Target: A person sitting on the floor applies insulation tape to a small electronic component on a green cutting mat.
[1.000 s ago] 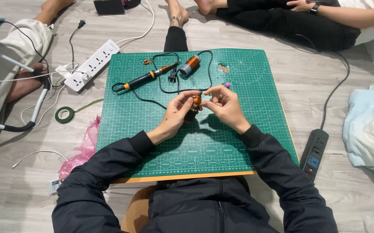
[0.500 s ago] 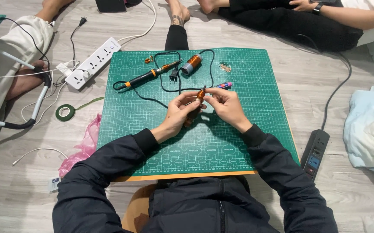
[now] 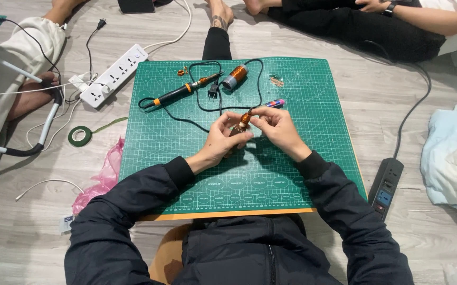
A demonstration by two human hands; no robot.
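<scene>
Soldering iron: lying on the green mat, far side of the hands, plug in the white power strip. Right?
Not quite. In the head view the soldering iron lies on the green mat beyond both hands, but its plug lies loose on the mat beside it, not in the white power strip.

Both hands, left hand (image 3: 219, 143) and right hand (image 3: 275, 128), meet over the middle of the green mat (image 3: 318, 158). Just beyond them the soldering iron (image 3: 178, 93), its looping cord (image 3: 207, 108), a copper spool (image 3: 235, 77) and a pen (image 3: 274, 103) crowd the mat's far half. The near half and both side strips lie bare. A power strip (image 3: 113, 75) and tape roll (image 3: 80, 135) block the floor on the left.
</scene>
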